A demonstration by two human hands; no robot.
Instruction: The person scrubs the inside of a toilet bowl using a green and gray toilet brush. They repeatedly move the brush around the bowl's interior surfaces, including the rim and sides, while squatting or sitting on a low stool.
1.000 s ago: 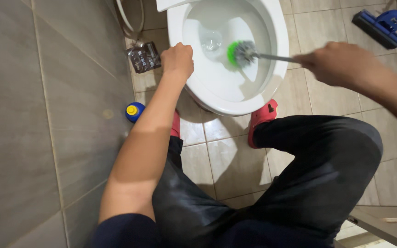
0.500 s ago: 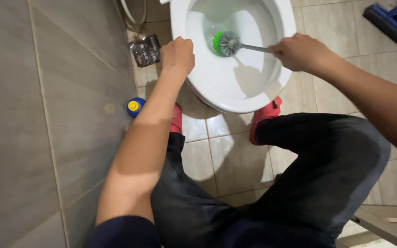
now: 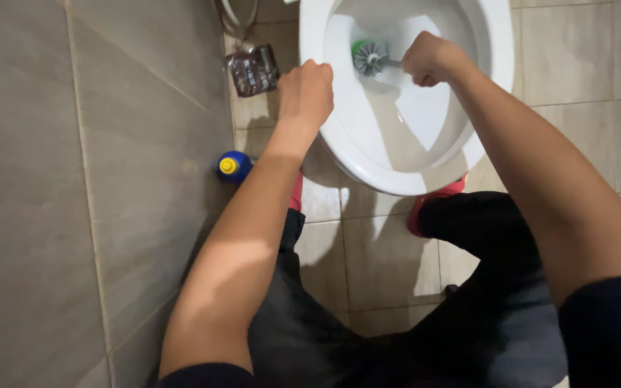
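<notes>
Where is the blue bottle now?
The blue bottle stands on the floor by the wall, left of the toilet bowl, below the left hand.

Dark navy short sleeves [image 3: 609, 323], black trousers [image 3: 468, 316], red slippers [image 3: 425, 208].

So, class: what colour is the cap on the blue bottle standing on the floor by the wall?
Yellow cap, seen best in the head view.

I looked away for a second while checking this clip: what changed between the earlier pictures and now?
The right hand pushed the toilet brush from the bowl's right side across to its far left, deeper in, and now sits over the bowl. The left hand stayed fisted on the toilet rim; the blue bottle by the wall did not move.
</notes>
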